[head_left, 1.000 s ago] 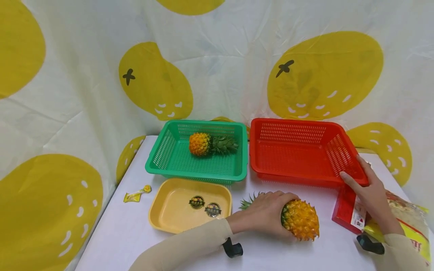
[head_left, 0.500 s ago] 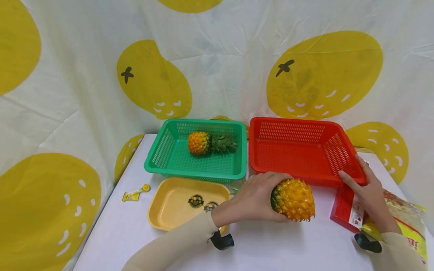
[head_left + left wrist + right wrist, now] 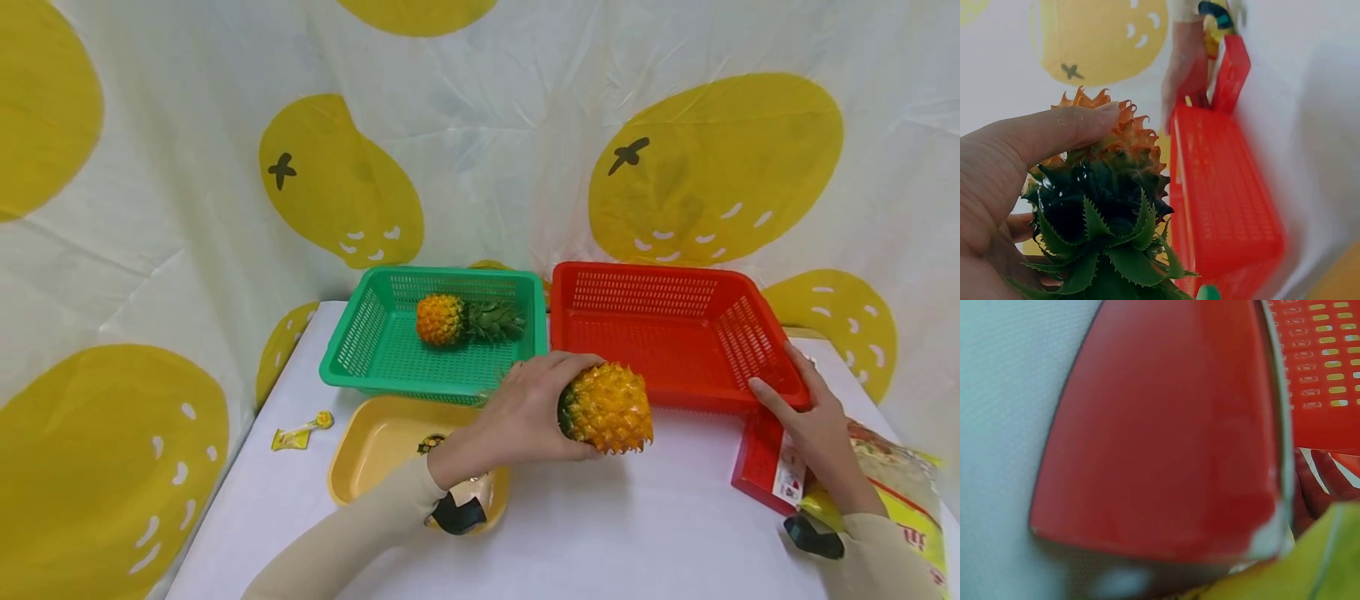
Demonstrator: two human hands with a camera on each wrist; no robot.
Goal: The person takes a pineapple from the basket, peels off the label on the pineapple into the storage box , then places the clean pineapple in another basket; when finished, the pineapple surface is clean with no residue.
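In the head view my left hand (image 3: pixel 528 410) grips a pineapple (image 3: pixel 609 408) around its body, raised above the table in front of the baskets. The left wrist view shows the thumb across the spiky orange skin and the green leaves (image 3: pixel 1104 262) pointing toward the camera. My right hand (image 3: pixel 813 425) holds the front right corner of the red basket (image 3: pixel 675 392), thumb at the rim and fingers along the outer side. Another pineapple (image 3: pixel 441 320) lies on its side in the green basket (image 3: pixel 352 379), its crown to the right.
A yellow tray (image 3: pixel 367 450) stands before the green basket, partly behind my left arm. A lollipop (image 3: pixel 322 420) and a small yellow packet (image 3: pixel 291 438) lie left. By my right wrist are a red box (image 3: pixel 757 467) and a plastic food bag (image 3: pixel 903 492). A printed curtain (image 3: pixel 480 167) hangs behind.
My left hand has lifted the pineapple off the table and carried it up and to the left, toward the green basket. The right hand stays at the red basket's corner.
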